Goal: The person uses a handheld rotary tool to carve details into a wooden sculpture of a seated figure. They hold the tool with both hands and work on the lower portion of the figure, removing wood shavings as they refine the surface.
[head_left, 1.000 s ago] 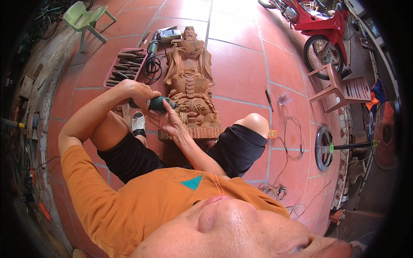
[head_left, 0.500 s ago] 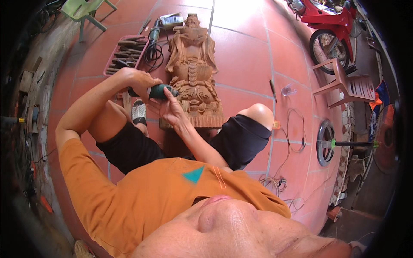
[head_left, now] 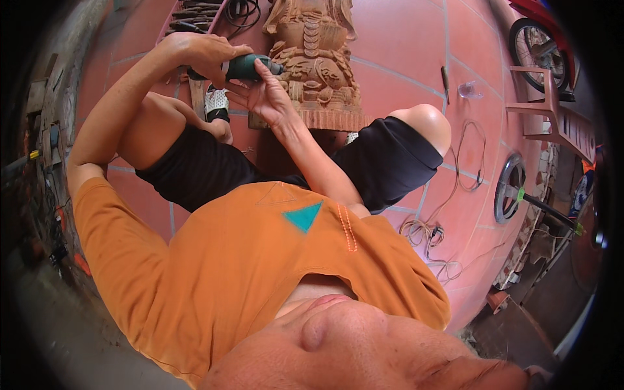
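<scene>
The statue, just beyond the right hand, is cut off at the top; whether the tip of the power tool touches it is unclear. The left hand, wrapped round the dark green tool, hides part of it; the right holds its front. The statue is brown, deeply carved, ridged at its base.

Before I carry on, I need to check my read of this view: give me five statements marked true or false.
1. The left hand grips the green power tool. True.
2. The right hand holds a cable. False: it touches the tool's front part.
3. The tray of hand tools lies left of the carved statue. True.
4. The plastic chair is blue. False: it is pink.
5. The tool points away from the statue. False: it points toward it.
</scene>
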A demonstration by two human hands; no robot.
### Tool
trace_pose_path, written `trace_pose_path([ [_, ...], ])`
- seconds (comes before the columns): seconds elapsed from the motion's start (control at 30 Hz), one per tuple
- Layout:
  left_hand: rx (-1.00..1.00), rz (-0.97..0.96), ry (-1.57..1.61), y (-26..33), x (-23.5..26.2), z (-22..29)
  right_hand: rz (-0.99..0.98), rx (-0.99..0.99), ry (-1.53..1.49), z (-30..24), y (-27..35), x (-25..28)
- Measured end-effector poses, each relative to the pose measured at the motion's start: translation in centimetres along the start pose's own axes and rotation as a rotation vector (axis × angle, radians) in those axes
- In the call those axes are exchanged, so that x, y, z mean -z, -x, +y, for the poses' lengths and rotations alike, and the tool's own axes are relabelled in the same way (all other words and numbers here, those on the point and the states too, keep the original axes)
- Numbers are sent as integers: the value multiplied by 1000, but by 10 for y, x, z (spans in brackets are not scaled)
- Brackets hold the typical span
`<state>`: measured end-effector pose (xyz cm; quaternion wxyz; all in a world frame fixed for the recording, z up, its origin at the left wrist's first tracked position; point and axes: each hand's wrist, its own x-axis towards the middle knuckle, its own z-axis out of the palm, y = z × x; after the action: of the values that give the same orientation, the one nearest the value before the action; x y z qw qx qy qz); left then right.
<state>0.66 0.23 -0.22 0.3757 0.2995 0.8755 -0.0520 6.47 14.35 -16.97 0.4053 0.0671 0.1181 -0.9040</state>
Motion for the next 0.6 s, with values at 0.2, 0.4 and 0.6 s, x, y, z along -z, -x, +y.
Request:
trace_pose_path([
  [0.2,8,16,11,1,-2,-1,-10,-8,-9,0,0,-2],
  [0.4,-17,90,-17,-2,-10,-8,-15,8,0,-3,0,-3],
  [0.6,11,87,-7,-2,-8,-6,-14,34,12,-5,1,-8],
])
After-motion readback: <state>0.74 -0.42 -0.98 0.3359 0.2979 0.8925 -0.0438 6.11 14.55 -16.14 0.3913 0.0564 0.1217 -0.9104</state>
